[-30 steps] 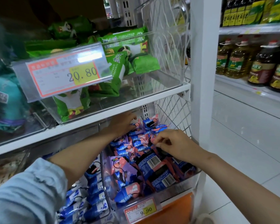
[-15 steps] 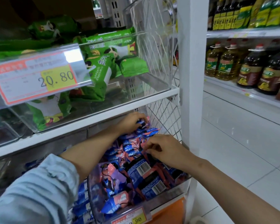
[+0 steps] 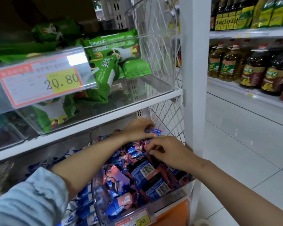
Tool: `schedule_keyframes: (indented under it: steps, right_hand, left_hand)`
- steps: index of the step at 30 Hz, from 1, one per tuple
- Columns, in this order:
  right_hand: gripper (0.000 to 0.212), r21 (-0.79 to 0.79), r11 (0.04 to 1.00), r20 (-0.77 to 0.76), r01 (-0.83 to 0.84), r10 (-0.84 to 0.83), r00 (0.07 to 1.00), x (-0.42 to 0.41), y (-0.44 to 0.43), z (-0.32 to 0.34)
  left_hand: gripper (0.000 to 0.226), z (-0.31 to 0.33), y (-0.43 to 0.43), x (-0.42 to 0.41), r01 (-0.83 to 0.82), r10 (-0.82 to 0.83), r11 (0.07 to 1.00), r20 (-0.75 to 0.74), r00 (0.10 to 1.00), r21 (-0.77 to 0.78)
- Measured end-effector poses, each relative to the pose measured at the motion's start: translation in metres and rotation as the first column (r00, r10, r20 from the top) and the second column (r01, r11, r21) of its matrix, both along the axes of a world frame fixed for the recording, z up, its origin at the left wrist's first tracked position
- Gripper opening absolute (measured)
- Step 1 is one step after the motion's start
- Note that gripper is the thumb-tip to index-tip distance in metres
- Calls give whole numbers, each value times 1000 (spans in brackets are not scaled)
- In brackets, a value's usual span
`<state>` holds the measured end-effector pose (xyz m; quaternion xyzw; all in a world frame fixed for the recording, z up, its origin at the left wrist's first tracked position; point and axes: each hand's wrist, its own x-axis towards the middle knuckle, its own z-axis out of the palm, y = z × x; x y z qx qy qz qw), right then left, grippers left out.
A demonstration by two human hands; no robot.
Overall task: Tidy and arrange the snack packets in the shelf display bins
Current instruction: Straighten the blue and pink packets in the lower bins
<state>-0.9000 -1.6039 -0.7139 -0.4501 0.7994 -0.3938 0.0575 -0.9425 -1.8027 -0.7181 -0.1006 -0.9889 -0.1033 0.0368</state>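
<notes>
While the left grip (image 3: 137,130) curls round a blue packet (image 3: 155,131) at the back of the bin (image 3: 175,195), the right grip (image 3: 169,151) pinches a second packet (image 3: 145,156) just nearer.

1. I see a white shelf (image 3: 104,121) carrying a clear top bin (image 3: 155,88); green packets (image 3: 104,75) lie inside it, and a 20.80 tag (image 3: 44,82) sits on its front.
2. Below, a lower bin (image 3: 171,192) holds a heap of blue packets (image 3: 119,178), with a .90 tag (image 3: 137,221) on its lip.
3. Just left of it I see blue-white packets (image 3: 83,201).
4. Wire mesh (image 3: 167,115) closes the right side.
</notes>
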Motion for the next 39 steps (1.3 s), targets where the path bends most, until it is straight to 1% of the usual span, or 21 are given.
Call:
schedule_keyframes:
  steps: [1, 3, 6, 7, 9, 11, 12, 15, 18, 21, 22, 24, 26, 28, 32, 34, 36, 38, 39]
  right_hand:
    - [9, -1, 1000, 6, 6, -6, 1000, 0, 0, 0]
    - [10, -1, 1000, 10, 14, -14, 1000, 0, -1, -1]
    - [10, -19, 999, 17, 31, -30, 999, -2, -2, -4]
    - [9, -31, 999, 27, 35, -34, 999, -3, -2, -4]
    - [9, -59, 997, 57, 46, -42, 998, -2, -3, -3]
    - [11, -100, 993, 90, 67, -58, 994, 0, -4, -1]
    - [12, -128, 988, 104, 87, -74, 992, 1, -4, 0]
    - [17, -206, 961, 156, 183, -153, 976, 2, -10, 0]
    - [33, -271, 923, 193, 273, -226, 955, 2, -19, 2]
    - [48, -301, 920, 189, 253, -202, 961, 5, -28, 6]
    - [50, -302, 923, 192, 239, -187, 963, 6, -30, 6]
    - [49, -300, 928, 184, 221, -171, 968, 8, -34, 5]
    - [46, -284, 935, 148, 213, -176, 973, 10, -35, 4]
    - [49, -266, 941, 131, 208, -179, 975, 12, -33, 4]
    - [58, -203, 956, 23, 213, -213, 977, 17, -23, 2]
    - [58, -153, 965, 37, 212, -208, 977, 19, -13, 2]
    - [49, -54, 985, 3, 163, -163, 987, 19, -3, 0]
    - [37, 18, 996, -46, 90, -89, 995, 17, 8, -2]
    - [36, 24, 998, -56, 66, -64, 996, 17, 12, -3]
  left_hand:
    - [37, -2, 2, 1, -36, 37, 999, 64, 997, -16]
    - [38, -3, 2, 1, -107, 105, 994, 106, 989, 11]
    - [35, 5, -3, 5, -167, 165, 985, 42, 985, 39]
    - [33, 8, -6, 9, -199, 199, 977, 12, 980, 76]
    - [32, 14, -15, 18, -242, 248, 941, 3, 969, 237]
    - [35, 20, -25, 29, -201, 210, 894, 20, 977, 401]
    - [36, 24, -29, 36, -172, 180, 879, 25, 983, 445]
    - [29, 36, -31, 59, -169, 145, 861, 87, 986, 479]
    - [23, 45, -29, 76, -196, 142, 827, 141, 980, 528]
    - [22, 46, -27, 88, -207, 141, 791, 157, 977, 576]
    - [21, 47, -25, 92, -207, 126, 760, 173, 977, 616]
    - [17, 46, -21, 98, -198, 82, 709, 200, 976, 676]
    - [27, 48, -17, 100, -171, 60, 757, 193, 979, 631]
    - [27, 50, -14, 97, -161, 73, 795, 171, 982, 585]
    - [28, 49, -16, 77, -235, 223, 767, 95, 970, 597]
    - [24, 45, -19, 60, -220, 254, 755, 34, 967, 618]
    - [25, 37, -21, 42, -196, 276, 768, -40, 960, 610]
    - [27, 26, -21, 26, -221, 310, 759, -41, 950, 613]
    - [27, 20, -19, 20, -240, 323, 758, -30, 946, 606]
